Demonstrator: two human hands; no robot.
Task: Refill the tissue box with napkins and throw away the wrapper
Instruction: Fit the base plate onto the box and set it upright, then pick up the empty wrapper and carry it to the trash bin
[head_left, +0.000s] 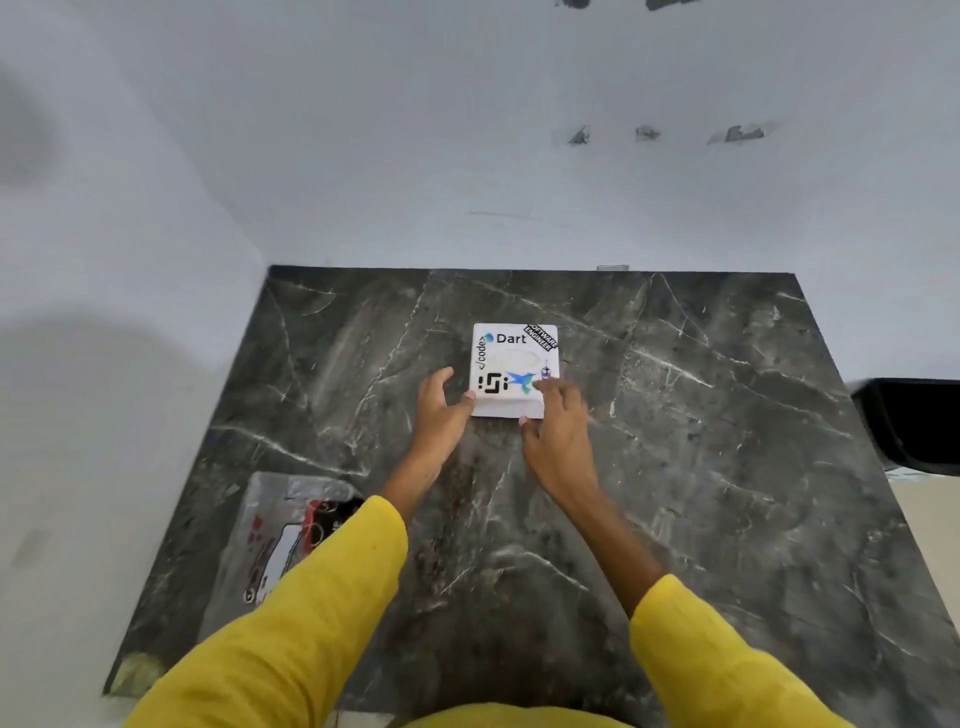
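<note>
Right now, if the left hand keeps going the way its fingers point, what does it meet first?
The left hand points away from the person, thumb at the tissue box's near-left corner. Straight on, its fingers would run beside the box's left side over bare countertop, then reach the wall. Depth is unclear.

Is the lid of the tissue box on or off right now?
On. The stickered lid sits square on the tissue box, both hands at its near corners. Whether it holds napkins cannot be told.
</note>
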